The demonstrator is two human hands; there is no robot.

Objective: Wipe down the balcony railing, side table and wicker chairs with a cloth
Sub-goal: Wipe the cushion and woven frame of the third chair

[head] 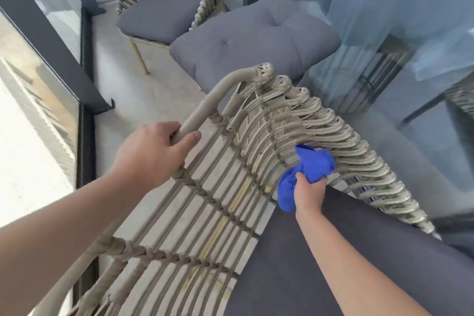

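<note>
A: Which step is being done?

B: One of the wicker chairs is being wiped. The near chair is tipped or leaned over, and its frame bar is gripped by the left hand, fingers wrapped round it. A bunched blue cloth is clutched in the right hand and pressed against the woven side, just above the dark cushion.

A: What is called for next?

B: Probably the cloth would be drawn along the remaining woven strands while the frame is steadied.

A: And the count?

B: Two chairs are seen, the second chair farther off by the glass railing. One loose grey cushion lies between them, possibly covering the side table. One cloth, two hands.
</note>
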